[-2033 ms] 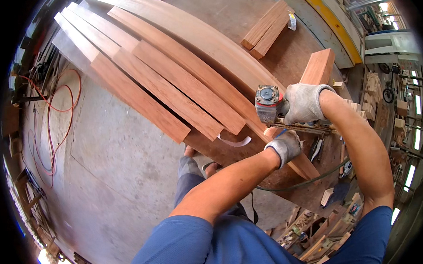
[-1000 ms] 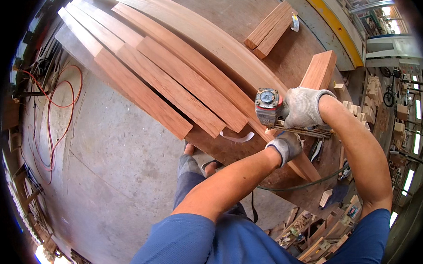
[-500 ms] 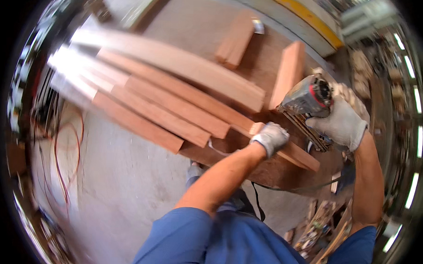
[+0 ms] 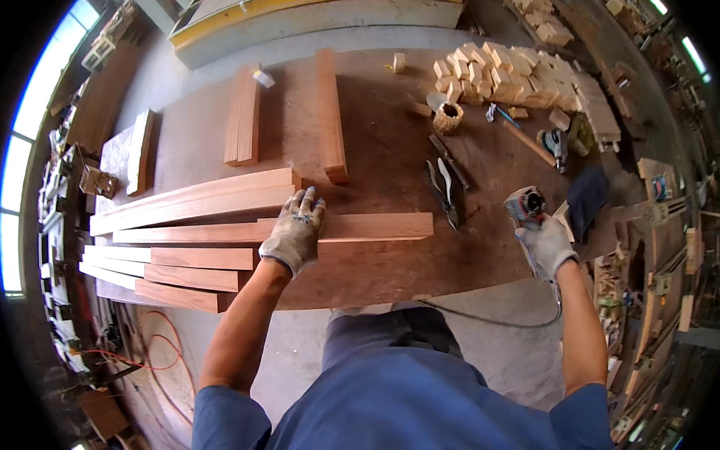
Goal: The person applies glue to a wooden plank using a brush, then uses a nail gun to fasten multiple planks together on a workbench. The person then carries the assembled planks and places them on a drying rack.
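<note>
My left hand [image 4: 296,229], in a pale work glove, lies with fingers stretched out across a long reddish board [image 4: 380,227]. Its fingertips come close to the end of a wider board [image 4: 210,194] behind. Off to the right, my gloved right hand [image 4: 548,244] is closed around a nail gun [image 4: 524,204] over the front part of the table; its lower parts are partly hidden by the hand. Several shorter-looking boards [image 4: 192,278] lie side by side left of my left wrist, their far-left ends bright with light.
The brown worktable [image 4: 374,277] bears pliers [image 4: 443,188], a hammer [image 4: 529,144], a woven cup [image 4: 448,117], a dark cloth [image 4: 587,203] and a stack of small wood blocks [image 4: 508,75]. Upright boards [image 4: 330,117] lie farther back. An air hose [image 4: 491,321] hangs along the front edge.
The view has turned. My right hand has carried the nail gun away from the boards to the right. My left hand, closed before, has shifted left and spread its fingers.
</note>
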{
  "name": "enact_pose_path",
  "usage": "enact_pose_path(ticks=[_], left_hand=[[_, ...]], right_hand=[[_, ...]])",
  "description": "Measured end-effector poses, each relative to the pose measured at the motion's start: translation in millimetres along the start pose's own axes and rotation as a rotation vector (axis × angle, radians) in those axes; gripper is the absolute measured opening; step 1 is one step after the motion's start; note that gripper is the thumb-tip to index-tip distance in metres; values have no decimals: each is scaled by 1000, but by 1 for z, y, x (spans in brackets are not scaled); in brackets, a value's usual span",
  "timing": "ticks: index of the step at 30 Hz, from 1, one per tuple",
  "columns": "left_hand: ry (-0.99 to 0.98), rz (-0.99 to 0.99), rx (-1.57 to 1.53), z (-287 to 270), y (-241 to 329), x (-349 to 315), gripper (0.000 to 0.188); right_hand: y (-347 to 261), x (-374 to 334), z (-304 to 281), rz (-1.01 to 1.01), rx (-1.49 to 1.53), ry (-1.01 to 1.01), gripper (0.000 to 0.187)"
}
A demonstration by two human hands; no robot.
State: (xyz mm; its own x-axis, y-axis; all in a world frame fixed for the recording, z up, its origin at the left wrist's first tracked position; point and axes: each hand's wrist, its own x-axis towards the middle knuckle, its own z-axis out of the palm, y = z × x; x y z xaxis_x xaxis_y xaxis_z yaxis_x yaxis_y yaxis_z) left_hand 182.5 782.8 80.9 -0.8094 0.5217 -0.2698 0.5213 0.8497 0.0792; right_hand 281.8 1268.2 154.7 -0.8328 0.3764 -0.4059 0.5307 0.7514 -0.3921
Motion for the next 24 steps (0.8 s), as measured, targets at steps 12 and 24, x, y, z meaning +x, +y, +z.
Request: enact_pose_path(ticks=[12, 24], left_hand=[[118, 117, -255, 12, 147, 77, 85], [136, 142, -253, 21, 148, 84, 64]], right_hand=[[89, 45, 107, -11, -327, -76, 81], [88, 21, 111, -410, -185, 280, 64]])
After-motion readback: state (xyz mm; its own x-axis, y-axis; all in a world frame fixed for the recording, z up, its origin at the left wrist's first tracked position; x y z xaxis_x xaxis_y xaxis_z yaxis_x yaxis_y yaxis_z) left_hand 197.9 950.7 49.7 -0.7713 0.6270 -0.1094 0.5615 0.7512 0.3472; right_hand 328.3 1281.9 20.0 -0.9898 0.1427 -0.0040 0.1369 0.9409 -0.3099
